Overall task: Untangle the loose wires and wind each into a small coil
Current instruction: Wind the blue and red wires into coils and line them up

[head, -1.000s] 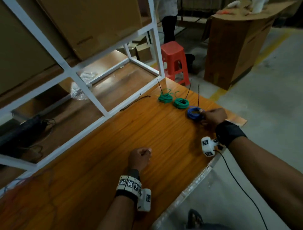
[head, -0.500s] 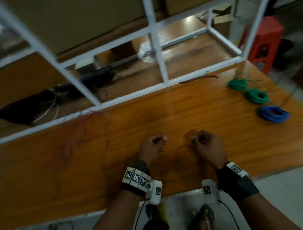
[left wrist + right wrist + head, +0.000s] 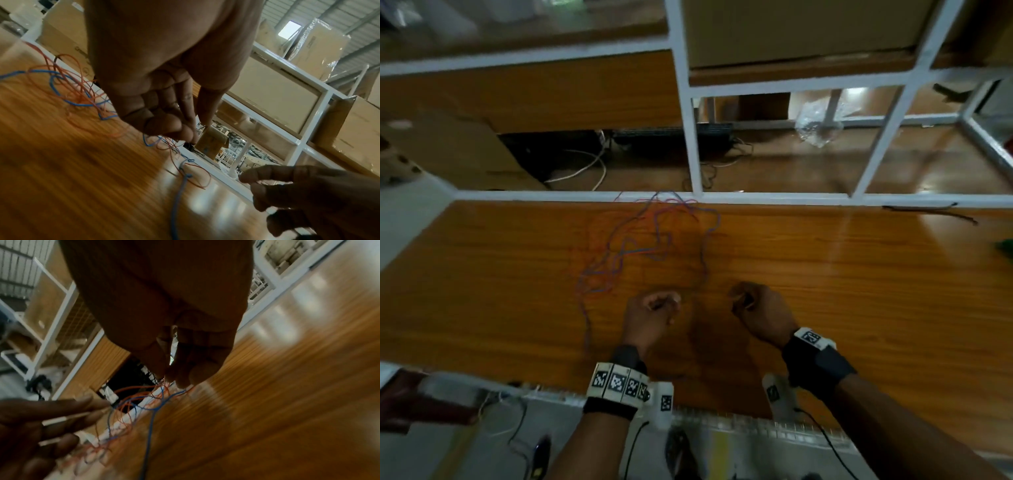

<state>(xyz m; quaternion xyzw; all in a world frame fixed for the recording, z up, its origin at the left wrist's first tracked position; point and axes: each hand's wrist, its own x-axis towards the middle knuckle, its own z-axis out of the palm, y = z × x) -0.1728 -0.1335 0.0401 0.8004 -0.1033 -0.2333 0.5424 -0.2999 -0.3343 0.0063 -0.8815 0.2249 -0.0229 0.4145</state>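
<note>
While both fists hover over the table (image 3: pixel 825 274), head view puts the wires (image 3: pixel 647 240) at 11 o'clock of the left hand (image 3: pixel 650 318); right hand (image 3: pixel 760 315) curls at 3 o'clock. Left wrist: fingers (image 3: pixel 164 123) curled, holding nothing. Right wrist: fingers (image 3: pixel 195 369) bunched above the tangle; whether they grip anything I cannot tell

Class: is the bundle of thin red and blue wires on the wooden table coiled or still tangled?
Still tangled: the red and blue wires sprawl in loose crossing loops over the wooden table.
</note>
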